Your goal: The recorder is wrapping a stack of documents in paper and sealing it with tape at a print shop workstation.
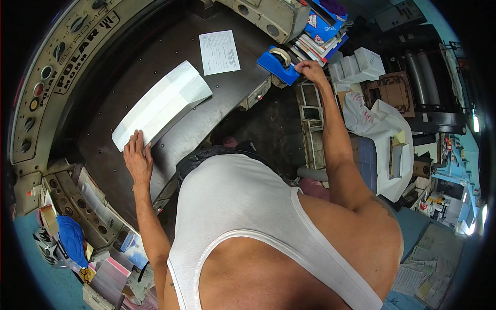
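Note:
A long package wrapped in white paper [164,102] lies at a slant on the dark metal table of a Polar paper cutter [182,139]. My left hand [138,159] rests flat on its near left end, fingers stretched out and thumb apart. Off to the right, a blue tape dispenser [279,69] holding a tape roll [279,54] stands at the table's edge. The thumb and fingertips of my right hand [311,71] are pinched together at the dispenser's cutting end, on the tape's free end. The strip itself is too small to make out clearly.
A printed form [220,52] lies beyond the package. Push buttons [259,97] sit on the table's front edge. Books and papers [310,48] are stacked behind the dispenser, with white boxes [364,64] further right. A white rack [312,112] stands below my right forearm.

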`<control>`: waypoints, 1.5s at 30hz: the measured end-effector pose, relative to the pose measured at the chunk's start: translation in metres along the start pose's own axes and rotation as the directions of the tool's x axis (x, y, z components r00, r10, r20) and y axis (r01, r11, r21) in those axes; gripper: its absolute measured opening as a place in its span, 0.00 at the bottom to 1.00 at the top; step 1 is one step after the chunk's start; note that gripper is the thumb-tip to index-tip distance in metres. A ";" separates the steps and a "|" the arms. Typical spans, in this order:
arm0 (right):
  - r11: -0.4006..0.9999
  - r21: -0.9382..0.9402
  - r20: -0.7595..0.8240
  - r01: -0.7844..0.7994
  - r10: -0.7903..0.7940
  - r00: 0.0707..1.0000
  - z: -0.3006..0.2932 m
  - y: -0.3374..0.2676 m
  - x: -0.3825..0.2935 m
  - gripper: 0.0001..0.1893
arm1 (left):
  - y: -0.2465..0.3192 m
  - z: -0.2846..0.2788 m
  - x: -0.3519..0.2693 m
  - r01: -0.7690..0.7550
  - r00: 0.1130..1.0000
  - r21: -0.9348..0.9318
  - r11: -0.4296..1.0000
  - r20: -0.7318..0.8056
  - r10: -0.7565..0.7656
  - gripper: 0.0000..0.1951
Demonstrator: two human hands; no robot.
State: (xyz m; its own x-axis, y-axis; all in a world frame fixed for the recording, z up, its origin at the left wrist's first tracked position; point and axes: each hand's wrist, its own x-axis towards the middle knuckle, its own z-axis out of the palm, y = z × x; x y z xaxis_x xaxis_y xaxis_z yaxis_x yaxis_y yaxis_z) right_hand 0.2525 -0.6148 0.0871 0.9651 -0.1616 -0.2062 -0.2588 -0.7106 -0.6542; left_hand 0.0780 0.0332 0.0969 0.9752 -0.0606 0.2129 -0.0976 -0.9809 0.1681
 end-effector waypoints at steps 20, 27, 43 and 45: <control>0.926 -0.376 -0.107 0.038 -0.084 0.991 0.035 0.090 0.002 0.18 | -0.003 0.003 0.001 0.006 0.996 -0.117 0.993 -0.088 -0.017 0.25; 0.954 0.266 0.019 0.140 -0.150 0.988 0.090 -0.012 -0.077 0.01 | -0.007 0.005 -0.009 -0.044 0.980 -0.126 0.991 -0.198 0.019 0.23; 0.913 0.347 0.660 0.216 -0.401 0.635 0.355 -0.426 -0.141 0.29 | -0.005 0.027 -0.021 0.040 0.975 0.078 0.996 -0.221 -0.022 0.23; 0.939 0.297 0.611 0.174 -0.327 0.721 0.365 -0.423 -0.138 0.26 | -0.004 0.029 -0.023 0.051 0.969 0.057 0.997 -0.245 -0.036 0.23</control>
State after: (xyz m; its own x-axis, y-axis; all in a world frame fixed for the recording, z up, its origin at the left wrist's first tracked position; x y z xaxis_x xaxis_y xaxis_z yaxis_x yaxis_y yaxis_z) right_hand 0.2137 -0.0420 0.1271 0.7554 0.5341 -0.3796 -0.0876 -0.4918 -0.8663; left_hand 0.0613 0.0334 0.0636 0.8998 0.0216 0.4359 -0.0360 -0.9917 0.1234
